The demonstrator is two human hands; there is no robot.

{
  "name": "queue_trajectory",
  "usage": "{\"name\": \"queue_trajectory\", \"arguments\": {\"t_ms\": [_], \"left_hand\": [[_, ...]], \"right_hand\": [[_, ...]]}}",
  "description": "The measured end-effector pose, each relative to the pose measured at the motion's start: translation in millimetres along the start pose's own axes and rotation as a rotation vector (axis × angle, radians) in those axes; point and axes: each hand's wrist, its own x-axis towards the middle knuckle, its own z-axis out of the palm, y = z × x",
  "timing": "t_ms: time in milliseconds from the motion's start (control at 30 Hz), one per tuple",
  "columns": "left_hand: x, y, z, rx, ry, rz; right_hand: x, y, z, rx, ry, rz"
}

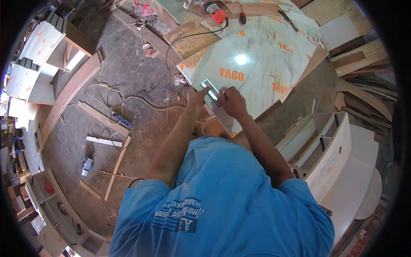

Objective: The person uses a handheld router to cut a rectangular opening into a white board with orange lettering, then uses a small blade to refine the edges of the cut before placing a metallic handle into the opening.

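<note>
A narrow rectangular pale metal frame (206, 83) sits at the near left edge of a white, marble-patterned board (261, 55) with orange print. My left hand (196, 97) grips the frame, fingers closed at the board's edge. Just right of it, my right hand (231, 102) is curled against the frame's lower end, holding something small that I cannot make out. Farther up the board are a red-and-silver power tool (219, 15) with a cord, a screwdriver (242, 18) and a long dark tool (288, 20).
Cabinet carcasses (319, 154) stand at the right, below stacked wood offcuts (359, 58). More white cabinets (38, 51) stand at the left. Long strips (102, 115), cables, a power strip (120, 121) and a blue-and-silver tool (87, 166) lie on the floor. Another unit (55, 205) is at the lower left.
</note>
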Motion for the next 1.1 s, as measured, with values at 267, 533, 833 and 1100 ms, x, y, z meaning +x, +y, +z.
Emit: {"name": "queue_trajectory", "arguments": {"t_ms": [267,533,833,1100], "left_hand": [[-5,6,6,-0.043,0.059,-0.05],[-3,5,6,-0.048,0.054,-0.002],[-2,0,5,-0.013,0.073,-0.016],[0,1,6,0.073,0.09,0.002]], "right_hand": [[-8,38,-16,0.258,-0.233,0.283],[-10,23,-8,0.219,-0.18,0.327],[-14,15,-8,0.169,-0.141,0.293],[-22,8,-3,0.12,-0.042,0.186]]}}
